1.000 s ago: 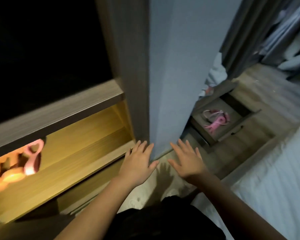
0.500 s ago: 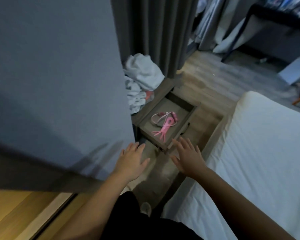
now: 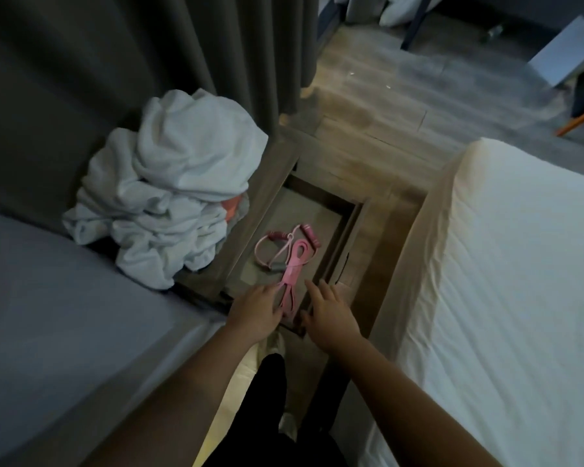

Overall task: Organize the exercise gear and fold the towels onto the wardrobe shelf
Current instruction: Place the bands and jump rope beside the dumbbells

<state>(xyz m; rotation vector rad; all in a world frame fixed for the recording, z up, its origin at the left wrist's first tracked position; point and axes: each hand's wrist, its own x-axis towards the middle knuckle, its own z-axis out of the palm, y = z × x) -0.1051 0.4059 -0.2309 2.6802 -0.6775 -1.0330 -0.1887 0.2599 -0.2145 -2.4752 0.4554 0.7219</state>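
In the drawer (image 3: 349,230) lies a pink band (image 3: 292,274). Right hand (image 3: 331,315) spread, empty; left hand (image 3: 255,310) curls beside it, grip unclear.

Both bare forearms reach forward and down, side by side, palms down. The right hand (image 3: 331,315) is spread, its fingers straight and slightly fanned. The left hand (image 3: 255,313) lies just beside it, fingertips seemingly bent downward, but the dim view hides any grip.
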